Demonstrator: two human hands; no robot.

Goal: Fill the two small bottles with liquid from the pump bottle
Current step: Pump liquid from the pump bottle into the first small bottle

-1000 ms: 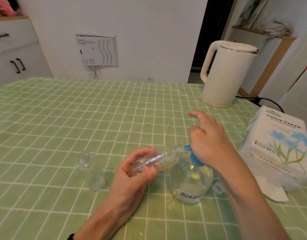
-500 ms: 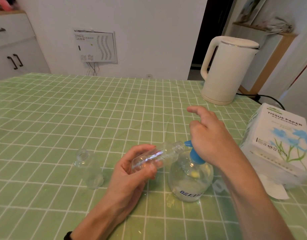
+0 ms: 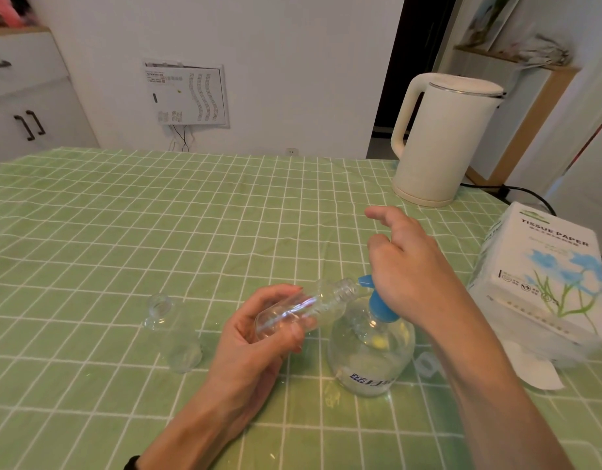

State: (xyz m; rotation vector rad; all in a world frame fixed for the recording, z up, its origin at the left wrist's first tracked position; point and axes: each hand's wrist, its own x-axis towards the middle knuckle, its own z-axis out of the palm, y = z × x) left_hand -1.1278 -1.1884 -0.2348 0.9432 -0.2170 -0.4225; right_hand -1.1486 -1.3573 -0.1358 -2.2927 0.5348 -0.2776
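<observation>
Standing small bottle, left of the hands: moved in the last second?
No. The standing small bottle keeps its spacing from the pump bottle; only the camera shifted.

This is looking like a home: kettle [image 3: 442,140] sitting on a checked tablecloth [image 3: 157,215], tissue pack [image 3: 543,276] near it, cupboards [image 3: 28,106] well left.

table [image 3: 157,215] | pump bottle [image 3: 370,354] lower centre-right, under right hand [image 3: 408,269] | held small bottle [image 3: 303,308] tilted in left hand [image 3: 258,337], mouth at spout, just left | second small bottle [image 3: 172,330] upright, further left | kettle [image 3: 442,140] upper right, behind | tissue pack [image 3: 543,276] right edge
</observation>
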